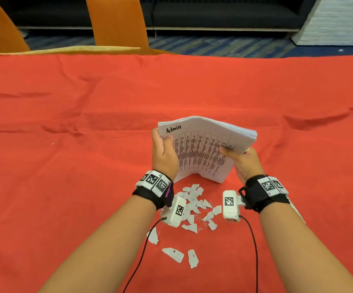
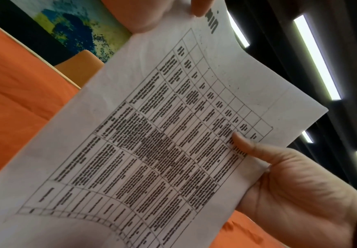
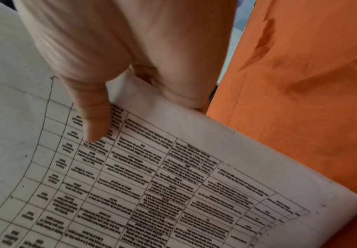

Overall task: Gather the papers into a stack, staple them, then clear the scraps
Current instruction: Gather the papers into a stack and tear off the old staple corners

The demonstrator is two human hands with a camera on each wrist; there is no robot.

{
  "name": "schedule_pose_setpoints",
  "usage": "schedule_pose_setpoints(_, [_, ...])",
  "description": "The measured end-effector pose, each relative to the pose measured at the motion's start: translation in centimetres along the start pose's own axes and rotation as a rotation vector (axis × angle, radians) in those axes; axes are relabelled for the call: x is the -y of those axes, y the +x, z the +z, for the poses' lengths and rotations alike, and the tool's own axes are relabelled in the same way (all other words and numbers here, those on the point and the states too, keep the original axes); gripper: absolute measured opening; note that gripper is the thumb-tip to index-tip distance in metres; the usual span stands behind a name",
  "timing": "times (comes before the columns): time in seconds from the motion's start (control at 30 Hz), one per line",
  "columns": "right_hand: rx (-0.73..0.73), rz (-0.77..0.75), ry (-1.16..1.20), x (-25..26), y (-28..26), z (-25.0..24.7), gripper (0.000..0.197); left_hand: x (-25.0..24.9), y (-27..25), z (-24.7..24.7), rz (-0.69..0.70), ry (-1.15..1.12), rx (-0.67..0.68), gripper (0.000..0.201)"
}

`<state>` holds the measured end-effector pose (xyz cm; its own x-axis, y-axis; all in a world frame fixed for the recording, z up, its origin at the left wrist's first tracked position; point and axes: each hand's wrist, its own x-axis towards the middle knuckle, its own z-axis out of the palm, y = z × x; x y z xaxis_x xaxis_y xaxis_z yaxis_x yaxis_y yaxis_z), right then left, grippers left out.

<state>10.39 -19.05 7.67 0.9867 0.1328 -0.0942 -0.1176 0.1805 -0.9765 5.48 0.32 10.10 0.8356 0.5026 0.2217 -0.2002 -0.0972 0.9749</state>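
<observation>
Step in hand: squaring the papers (image 1: 205,149) into 1 stack. Both hands hold the stack on edge, its lower edge resting on the table (image 1: 65,123) under the red cloth, just past the scraps (image 1: 192,206) at 12 o'clock from them. The sheet facing the person shows a printed grid and the handwritten word "Admin". The top of the stack leans and fans toward 2 o'clock, so the edges look not yet flush.

Left hand (image 1: 164,151) clamps the stack's 9 o'clock edge, thumb over the front near the top corner. Right hand (image 1: 243,161) clamps the 3 o'clock edge, thumb (image 3: 94,120) pressed flat on the front sheet, the other fingers behind the stack and out of view. Both forearms reach forward, wrists cocked up, each with a strapped wrist camera.

Next move, as I judge it: tap the stack until the edges align, then staple a corner. No stapler shows in any view, so it has to be found first. Scraps lie scattered between the wrists and toward 6 o'clock, not yet cleared.
</observation>
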Motion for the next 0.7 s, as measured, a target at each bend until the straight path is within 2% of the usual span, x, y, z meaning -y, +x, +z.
schedule_pose_setpoints(0.07, [0.006,-0.003,0.004,0.1,0.2,0.0,0.054,0.0,0.2,0.0,0.021,0.036,0.005,0.021])
schedule_pose_setpoints(0.17, [0.005,0.002,-0.008,0.4,0.1,-0.1,0.041,0.1,0.4,0.0,0.041,0.087,0.025,0.010])
schedule_pose_setpoints(0.23, [0.031,0.009,-0.015,0.4,-0.2,-0.1,0.047,0.3,0.5,0.0,0.050,0.112,0.034,0.004])
schedule_pose_setpoints(0.37, [0.057,0.010,-0.032,0.4,-0.2,-0.1,0.052,0.9,0.3,-0.2,0.032,0.141,0.060,0.020])
schedule_pose_setpoints(0.5, [0.047,0.016,-0.043,0.4,0.0,0.1,0.055,2.1,0.7,-0.4,-0.002,0.148,0.062,0.019])
schedule_pose_setpoints(0.6, [0.009,0.006,-0.078,0.7,0.4,0.1,0.057,1.5,1.5,-0.2,0.059,0.186,0.072,0.007])
schedule_pose_setpoints(0.7, [-0.023,-0.051,-0.152,2.7,1.0,-0.1,0.042,-0.7,2.7,0.0,0.129,0.215,0.102,0.005])
